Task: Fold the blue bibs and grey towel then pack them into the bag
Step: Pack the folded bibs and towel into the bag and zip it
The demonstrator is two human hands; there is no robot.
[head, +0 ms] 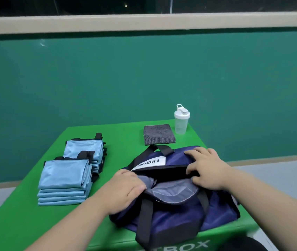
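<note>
The bag (171,214) lies in front of me on the near right part of the green box (26,214), directly under both hands. It is a soft duffel of dark blue cloth with black webbing straps, a white panel with letters on its far side and a pale grey lining that shows in the open mouth. My left hand (126,189) is at the left end of the mouth, with its fingers curled over the grey near edge and holding it. My right hand (209,169) is at the right end; its fingers are spread over the far flap, the lower ones bend around the black zip edge, and the thumb rests on the near lip.

To the left of the bag, apart from it, are the light blue bibs, folded flat in two piles: a near stack (64,178) and a far stack (84,149) just behind it. The cloth is thin and a little shiny, with black trim.

Behind the bag the grey towel (159,134) lies folded into a square, with a fine ribbed texture. Just beside its right is a translucent shaker bottle (181,120) with a white lid, standing upright.
</note>
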